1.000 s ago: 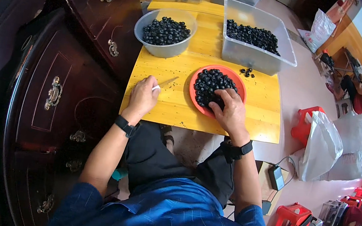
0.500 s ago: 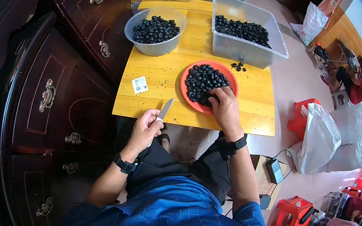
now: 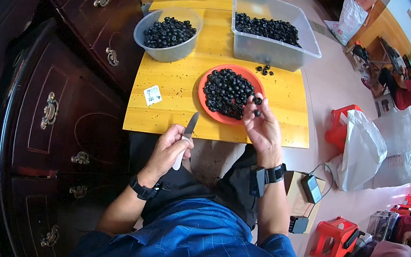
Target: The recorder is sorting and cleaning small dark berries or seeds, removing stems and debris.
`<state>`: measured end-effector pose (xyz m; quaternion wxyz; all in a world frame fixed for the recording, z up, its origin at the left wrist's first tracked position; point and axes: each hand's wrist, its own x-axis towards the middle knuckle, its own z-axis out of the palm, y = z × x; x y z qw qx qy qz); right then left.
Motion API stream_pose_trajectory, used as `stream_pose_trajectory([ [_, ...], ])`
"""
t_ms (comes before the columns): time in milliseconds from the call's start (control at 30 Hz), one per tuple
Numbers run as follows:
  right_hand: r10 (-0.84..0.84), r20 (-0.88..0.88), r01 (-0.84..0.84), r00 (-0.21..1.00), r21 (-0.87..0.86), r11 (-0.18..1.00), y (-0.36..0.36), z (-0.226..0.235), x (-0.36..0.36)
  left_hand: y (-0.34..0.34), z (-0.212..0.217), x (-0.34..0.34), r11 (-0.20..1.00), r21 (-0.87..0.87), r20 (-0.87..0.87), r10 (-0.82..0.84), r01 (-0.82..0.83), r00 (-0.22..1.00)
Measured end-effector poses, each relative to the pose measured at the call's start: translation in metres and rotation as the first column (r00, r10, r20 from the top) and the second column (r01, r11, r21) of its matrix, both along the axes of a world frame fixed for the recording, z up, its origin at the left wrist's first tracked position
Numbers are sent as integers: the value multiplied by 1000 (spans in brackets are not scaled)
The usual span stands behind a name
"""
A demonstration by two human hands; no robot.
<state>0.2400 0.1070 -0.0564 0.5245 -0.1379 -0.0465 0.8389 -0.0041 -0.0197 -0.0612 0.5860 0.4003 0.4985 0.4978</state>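
My left hand (image 3: pixel 164 150) is wrapped round a small knife (image 3: pixel 191 125) with a pale handle, its blade pointing up past the table's near edge. Palm up, my right hand (image 3: pixel 264 130) holds small black ring-shaped pieces, one piece (image 3: pixel 257 100) between the fingertips and another (image 3: pixel 257 113) lower by the fingers. It hovers at the right rim of an orange-red plate (image 3: pixel 201 96). Heaped on that plate are many more black pieces (image 3: pixel 228 90) of the same kind. A few loose pieces (image 3: pixel 265 70) lie on the table behind the plate.
A round translucent tub (image 3: pixel 176 56) and a rectangular clear bin (image 3: pixel 272 57), both with black pieces, stand farther back on the yellow table (image 3: pixel 164 117). A white label (image 3: pixel 152 95) lies left. Dark drawers (image 3: pixel 52 121) flank me; red stools (image 3: pixel 335 236) and white sacks (image 3: pixel 364 152) stand right.
My right hand has lifted out of the heap, turned palm up and come away with black pieces. In my left hand the knife has turned, showing more of its handle.
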Motion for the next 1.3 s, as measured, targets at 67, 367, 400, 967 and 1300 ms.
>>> stream_pose_trajectory([
  [67, 47, -75, -52, 996, -66, 996, -14, -7, -3, 1, 2, 5, 999, -6, 15, -32, 33, 999],
  [367, 119, 333, -127, 936, 2, 992, -82, -15, -27, 4, 8, 30, 988, 115, -122, -91, 105, 988],
  [400, 116, 402, -141, 908, 31, 990, -87, -15, -28, 5, 11, 33, 979, 171, -187, -75, 107, 980],
  [967, 342, 152, -348, 927, 13, 937, -100, -14, -33, 7, 12, 46, 970, 142, 104, -212, 196, 972],
  [1300, 303, 209, -340, 930, 178, 923, -97, -11, -33, 7, 23, 43, 956, 221, 73, -216, 196, 974],
])
